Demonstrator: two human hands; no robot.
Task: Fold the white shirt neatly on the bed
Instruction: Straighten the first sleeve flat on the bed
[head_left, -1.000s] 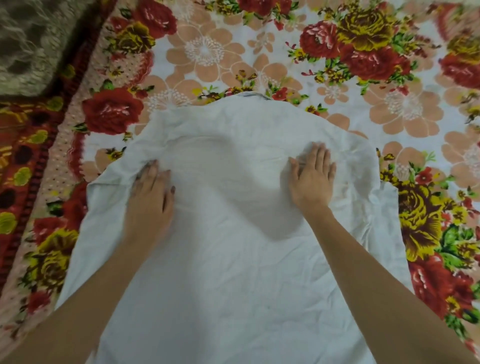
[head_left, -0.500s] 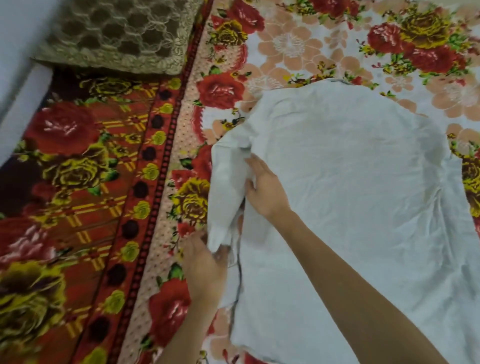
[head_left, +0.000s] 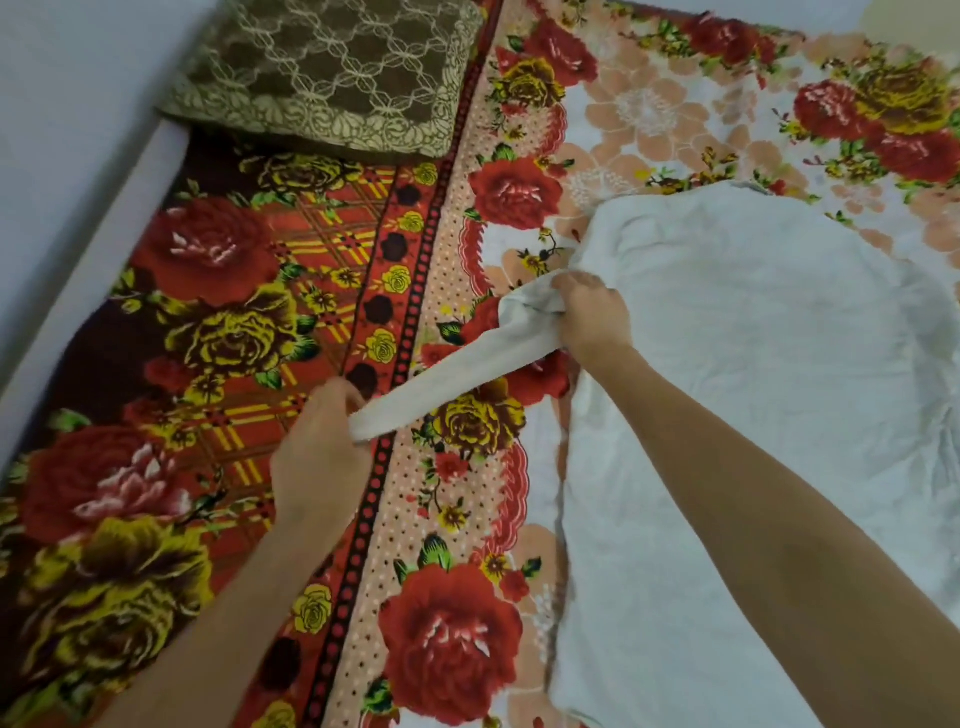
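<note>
On floral bedspread (head_left: 452, 639): both hands stretch crumpled white shirt (head_left: 753, 389) sleeve (head_left: 447, 379) taut.

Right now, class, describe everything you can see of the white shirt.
The shirt is plain white, thin, creased cloth. Its body lies spread flat on the floral bedspread and runs out of view at the right and bottom edges. One long sleeve is drawn out sideways in a taut, narrow band just above the bedspread. The left hand grips its cuff end and the right hand grips it near the shoulder. No buttons or collar can be made out.
</note>
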